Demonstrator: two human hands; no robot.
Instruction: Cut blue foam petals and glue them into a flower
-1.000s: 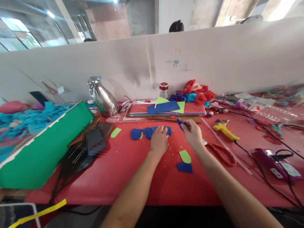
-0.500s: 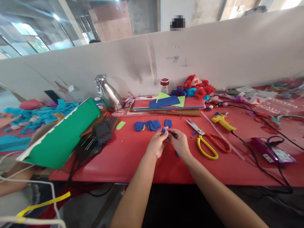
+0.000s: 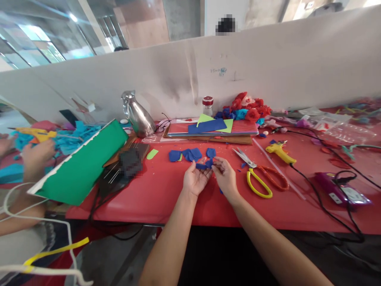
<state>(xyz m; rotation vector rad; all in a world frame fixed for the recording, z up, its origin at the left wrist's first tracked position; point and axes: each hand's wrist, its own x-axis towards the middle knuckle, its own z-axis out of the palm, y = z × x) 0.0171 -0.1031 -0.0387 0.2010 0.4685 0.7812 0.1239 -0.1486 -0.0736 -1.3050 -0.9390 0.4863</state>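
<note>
My left hand (image 3: 195,179) is turned palm up with its fingers stretched out, and a small blue crepe paper piece (image 3: 201,166) lies across them. Close beside it, my right hand (image 3: 225,173) pinches the blue paper's right end between thumb and fingertips. Whether this is one piece or two I cannot tell. Just beyond the hands, several cut blue paper petals (image 3: 193,154) lie on the red table, with a single blue petal (image 3: 211,152) apart from them. Scissors (image 3: 253,171) with one yellow and one orange handle rest, blades parted, to the right.
A yellow glue gun (image 3: 279,152) and a purple power box (image 3: 341,188) with black cables lie right. Behind are stacked paper sheets (image 3: 206,126), a lidded jar (image 3: 207,104), paper flowers (image 3: 250,109) and a steel jug (image 3: 138,115). Left stands a green board (image 3: 86,167); beyond it, another person's hand (image 3: 38,153) holds a yellow glue gun.
My left hand has opened from a pinch into an upturned palm, showing more of the blue paper. At far left, another person's hands with a yellow glue gun have come into view.
</note>
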